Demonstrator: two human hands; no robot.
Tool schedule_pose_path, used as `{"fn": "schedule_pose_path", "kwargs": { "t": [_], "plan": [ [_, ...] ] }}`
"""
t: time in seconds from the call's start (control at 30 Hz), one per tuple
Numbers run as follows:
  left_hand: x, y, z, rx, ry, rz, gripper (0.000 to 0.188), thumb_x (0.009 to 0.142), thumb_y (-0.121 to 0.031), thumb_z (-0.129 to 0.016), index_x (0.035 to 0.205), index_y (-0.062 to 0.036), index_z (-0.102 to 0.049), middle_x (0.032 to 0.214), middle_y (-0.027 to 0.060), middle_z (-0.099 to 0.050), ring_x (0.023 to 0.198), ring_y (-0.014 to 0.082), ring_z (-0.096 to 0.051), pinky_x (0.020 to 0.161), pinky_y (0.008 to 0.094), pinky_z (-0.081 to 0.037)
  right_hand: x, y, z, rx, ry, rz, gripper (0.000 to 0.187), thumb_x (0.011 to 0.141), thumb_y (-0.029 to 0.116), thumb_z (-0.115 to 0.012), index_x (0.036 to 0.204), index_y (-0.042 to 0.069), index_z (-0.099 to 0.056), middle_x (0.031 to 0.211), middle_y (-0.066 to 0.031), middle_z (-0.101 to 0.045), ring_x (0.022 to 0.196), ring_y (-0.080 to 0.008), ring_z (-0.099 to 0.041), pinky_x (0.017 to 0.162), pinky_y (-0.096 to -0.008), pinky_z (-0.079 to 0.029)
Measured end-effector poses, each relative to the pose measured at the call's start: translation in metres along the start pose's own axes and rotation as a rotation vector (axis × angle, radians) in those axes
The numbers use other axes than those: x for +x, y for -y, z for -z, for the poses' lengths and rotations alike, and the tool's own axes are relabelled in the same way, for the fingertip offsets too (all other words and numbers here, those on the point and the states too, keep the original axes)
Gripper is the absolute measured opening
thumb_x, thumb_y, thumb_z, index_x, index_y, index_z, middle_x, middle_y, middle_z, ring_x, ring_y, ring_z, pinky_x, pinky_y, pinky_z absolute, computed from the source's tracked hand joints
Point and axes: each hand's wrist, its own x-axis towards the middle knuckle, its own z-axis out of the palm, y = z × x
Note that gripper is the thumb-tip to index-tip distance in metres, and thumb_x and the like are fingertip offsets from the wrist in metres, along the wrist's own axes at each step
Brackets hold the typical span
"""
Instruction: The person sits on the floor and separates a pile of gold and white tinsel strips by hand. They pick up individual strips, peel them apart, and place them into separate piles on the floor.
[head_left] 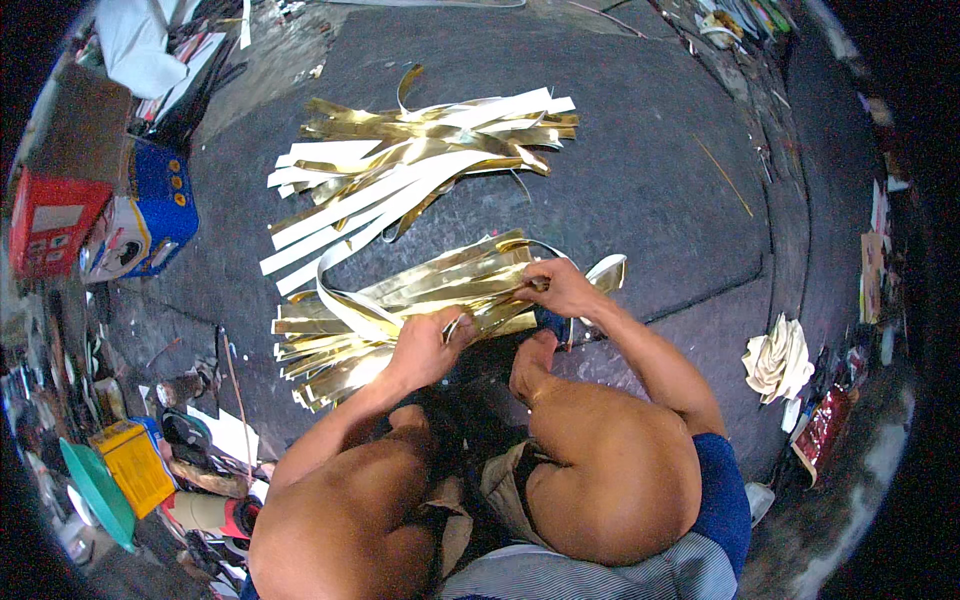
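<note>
A bundle of shiny gold strips (420,285) with white backs lies on the dark mat in front of my feet. My left hand (430,348) is closed on strips along the bundle's near edge, its fingers curled under and partly hidden. At the right end of the same bundle, my right hand (562,287) pinches gold strips between thumb and fingers. One strip curls up white side out beside my left hand, and another loops out past my right hand. Farther off lies a second, looser pile of gold and white strips (400,165), which neither hand touches.
Cartons, a red box (55,225) and a blue box (160,205), stand at the left. Nearer lie a yellow tin (135,465), a green lid (98,495) and mixed clutter. A crumpled cream cloth (778,360) and a red packet (823,430) are at the right.
</note>
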Motion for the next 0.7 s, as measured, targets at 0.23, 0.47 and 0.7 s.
{"fn": "schedule_pose_path", "kwargs": {
  "t": [0.23,0.47,0.7],
  "plan": [
    [0.011,-0.027,0.016,-0.279,-0.141,-0.036,0.031,0.088,-0.032,-0.065,0.096,-0.0020,-0.063,0.072,0.0152,-0.063,0.067,0.0264,-0.060,0.067,0.0395,-0.048,-0.013,0.069,-0.011,0.576,0.007,-0.276,0.019,0.081,0.023,-0.077,0.087,0.008,-0.069,0.078,0.0015,-0.066,0.065,-0.0077,-0.056,0.058,-0.0267,-0.045],
    [0.010,-0.037,0.024,-0.283,-0.145,-0.015,0.034,0.081,-0.032,-0.076,0.087,-0.0020,-0.060,0.069,0.0056,-0.062,0.065,0.0106,-0.057,0.058,0.0291,-0.045,-0.014,0.092,-0.030,0.991,-0.055,-0.271,0.016,0.087,0.021,-0.072,0.092,0.010,-0.062,0.075,0.0058,-0.059,0.062,-0.0032,-0.051,0.051,-0.0192,-0.037],
    [0.007,-0.031,0.027,-0.473,-0.049,0.069,0.028,0.079,-0.024,-0.077,0.079,-0.0053,-0.057,0.067,0.0027,-0.058,0.064,0.0106,-0.053,0.057,0.0290,-0.043,-0.015,0.094,-0.033,1.134,0.079,-0.255,0.014,0.088,0.021,-0.069,0.094,0.009,-0.065,0.086,0.0001,-0.067,0.081,-0.0103,-0.062,0.074,-0.0272,-0.050]
  ]
}}
